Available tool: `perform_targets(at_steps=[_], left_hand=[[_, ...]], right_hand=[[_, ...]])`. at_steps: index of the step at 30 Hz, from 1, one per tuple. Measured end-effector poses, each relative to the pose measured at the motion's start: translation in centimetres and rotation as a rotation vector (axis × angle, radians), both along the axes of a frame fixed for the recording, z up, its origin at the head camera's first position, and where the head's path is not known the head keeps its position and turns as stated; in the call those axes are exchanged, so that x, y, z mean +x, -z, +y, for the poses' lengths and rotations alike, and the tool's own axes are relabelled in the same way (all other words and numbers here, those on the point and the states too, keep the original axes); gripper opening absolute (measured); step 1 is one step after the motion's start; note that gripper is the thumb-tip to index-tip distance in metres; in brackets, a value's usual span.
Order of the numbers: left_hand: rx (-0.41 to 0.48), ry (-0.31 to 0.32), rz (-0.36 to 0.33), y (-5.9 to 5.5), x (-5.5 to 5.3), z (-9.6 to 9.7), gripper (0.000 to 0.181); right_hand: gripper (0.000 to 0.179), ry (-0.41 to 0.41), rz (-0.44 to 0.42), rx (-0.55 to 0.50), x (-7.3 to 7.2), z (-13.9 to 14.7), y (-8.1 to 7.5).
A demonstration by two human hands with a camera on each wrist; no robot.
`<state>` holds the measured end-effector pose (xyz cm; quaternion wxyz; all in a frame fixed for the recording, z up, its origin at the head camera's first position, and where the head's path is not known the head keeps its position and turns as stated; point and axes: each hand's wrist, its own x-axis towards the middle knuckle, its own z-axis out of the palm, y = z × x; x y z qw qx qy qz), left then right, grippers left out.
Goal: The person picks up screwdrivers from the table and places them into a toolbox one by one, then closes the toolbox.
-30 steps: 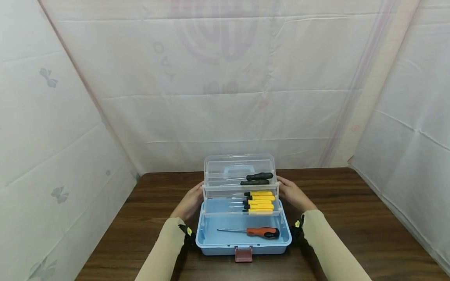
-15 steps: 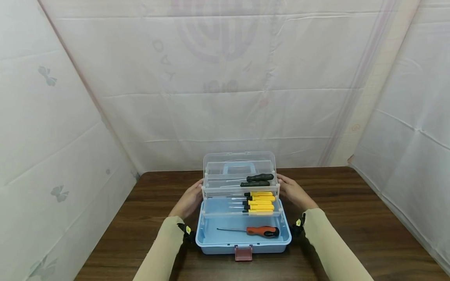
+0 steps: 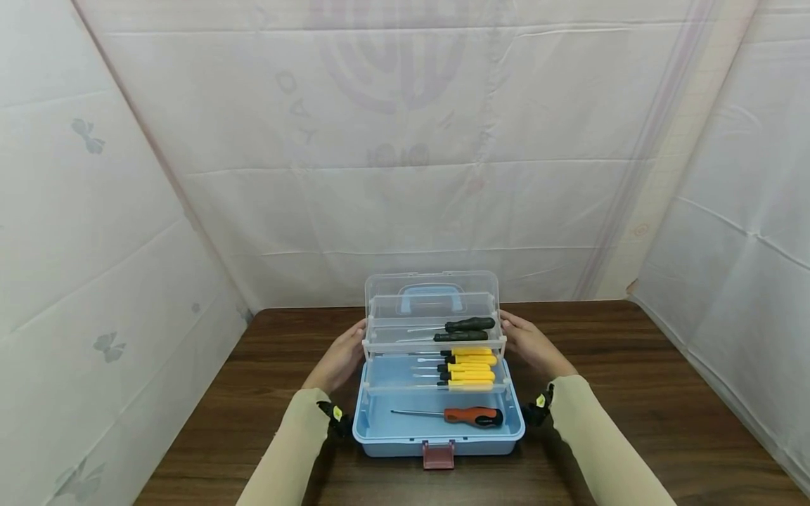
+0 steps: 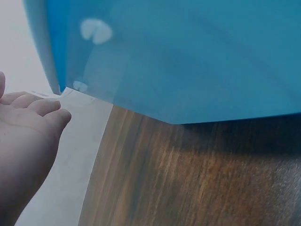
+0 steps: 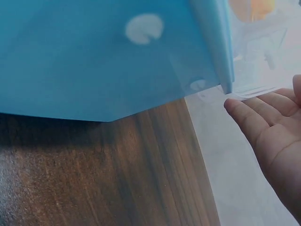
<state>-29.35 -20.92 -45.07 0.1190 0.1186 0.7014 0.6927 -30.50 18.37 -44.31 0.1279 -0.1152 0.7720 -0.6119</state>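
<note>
A light blue toolbox (image 3: 373, 422) stands with its clear lid (image 3: 384, 284) raised and its clear trays (image 3: 380, 346) spread in steps. Two black-handled screwdrivers (image 3: 470, 324) lie in the upper tray. Several yellow-handled screwdrivers (image 3: 471, 360) lie in the lower one. On the box floor is an orange-and-black screwdriver (image 3: 473, 416). My left hand (image 3: 338, 362) is at the lid's left side, its fingertips partly hidden behind the clear plastic. At the right side, my right hand (image 3: 534, 348) reaches behind the lid. Its extended fingers (image 5: 254, 115) touch the lid's edge in the right wrist view.
The toolbox rests on a dark wood table (image 3: 240, 407), its reddish latch (image 3: 438, 455) hanging down in front. White sheeting (image 3: 316, 211) encloses the table at the back and both sides. A blue handle (image 3: 432, 294) shows through the lid.
The lid has tilted a little forward and its blue handle shows more fully. The trays and their screwdrivers have shifted slightly toward the front. Both hands have moved along with the lid.
</note>
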Motion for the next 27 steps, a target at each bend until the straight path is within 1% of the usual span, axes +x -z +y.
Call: perform_targets(at_steps=[5,9,12,18,24,27], left_hand=[[-0.014,-0.006,0.0,-0.1,0.2,-0.1,0.049],[-0.027,-0.02,-0.02,-0.5,0.3,-0.2,0.05],[-0.025,-0.019,-0.021,-0.7,0.4,-0.2,0.049],[-0.02,-0.001,-0.014,-0.8,0.3,-0.5,0.049],[-0.019,0.025,0.015,-1.0,0.4,-0.7,0.051],[-0.024,0.026,0.019,-1.1,0.5,-0.8,0.051]], right_hand=[[0.053,-0.018,0.0,0.002,0.1,0.2,-0.2],[0.055,-0.032,0.007,0.003,0.2,0.4,-0.5],[0.054,-0.043,0.015,-0.01,0.3,0.4,-0.7],[0.053,-0.062,0.023,-0.042,0.4,0.5,-1.1],[0.053,-0.073,0.028,-0.071,0.4,0.4,-1.5],[0.052,-0.079,0.034,-0.084,0.4,0.4,-1.5]])
